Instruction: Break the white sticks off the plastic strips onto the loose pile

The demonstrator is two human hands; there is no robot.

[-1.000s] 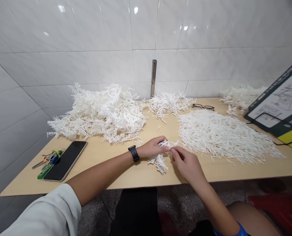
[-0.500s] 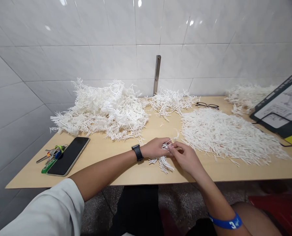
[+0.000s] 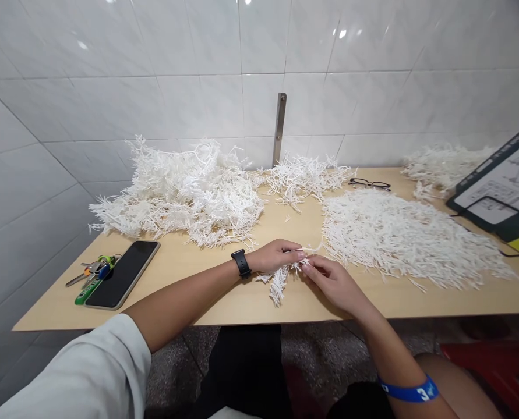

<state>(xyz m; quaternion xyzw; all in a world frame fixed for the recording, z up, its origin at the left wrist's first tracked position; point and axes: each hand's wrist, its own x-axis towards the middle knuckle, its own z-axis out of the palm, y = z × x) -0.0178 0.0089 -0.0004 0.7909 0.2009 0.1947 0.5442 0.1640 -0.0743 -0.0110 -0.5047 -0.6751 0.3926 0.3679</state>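
Note:
My left hand (image 3: 277, 256), with a black watch on its wrist, is closed on a bundle of white branching strands (image 3: 279, 285). Part of the bundle hangs below the palm over the table's front area. My right hand (image 3: 332, 281) meets it from the right, its thumb and fingers pinching the strands' right end. A thin strand sticks out past the fingertips toward the right. A large tangled white heap (image 3: 189, 195) lies behind my left hand, and a flat spread of short white pieces (image 3: 408, 235) lies to the right.
On the wooden table (image 3: 228, 302) are a phone (image 3: 123, 273) and keys (image 3: 94, 267) at left. Behind are a smaller white pile (image 3: 305, 177) and glasses (image 3: 370, 184). At right stand a printed box (image 3: 499, 180) with a black cord and another white pile (image 3: 445, 166).
My left hand has turned, its thumb now lying along the top of the strands. The hanging bundle has shifted slightly left, and my right hand has moved slightly right.

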